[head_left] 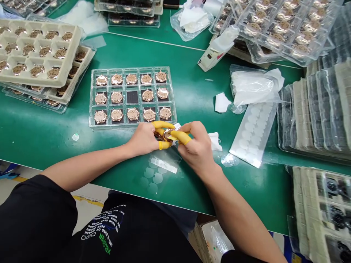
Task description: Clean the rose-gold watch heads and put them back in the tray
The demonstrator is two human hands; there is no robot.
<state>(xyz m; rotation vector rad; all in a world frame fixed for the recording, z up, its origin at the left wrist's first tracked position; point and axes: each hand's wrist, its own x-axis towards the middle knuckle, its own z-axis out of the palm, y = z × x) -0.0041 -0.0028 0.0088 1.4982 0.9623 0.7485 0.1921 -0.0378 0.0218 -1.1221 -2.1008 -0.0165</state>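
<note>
Just in front of the clear tray, my left hand [143,140] grips a rose-gold watch case [166,135] between fingers in yellow finger cots. My right hand [196,146] is closed in a pinch against the same case, its yellow-covered fingertip lying over it. Bits of a white cloth [177,126] show between the right fingers and the case. Fingers hide most of the watch case. The clear plastic tray [91,98] behind my hands holds rows of similar cases, backs up, with one bare dark pocket [132,97] in the middle row.
Beige trays of cases [68,78] are stacked at left; more trays [290,51] stand back right. A white dispenser [218,49], crumpled white cloths [222,102] and a sheet of round stickers [253,133] lie to the right. Clear round films [157,178] lie near the table's front edge.
</note>
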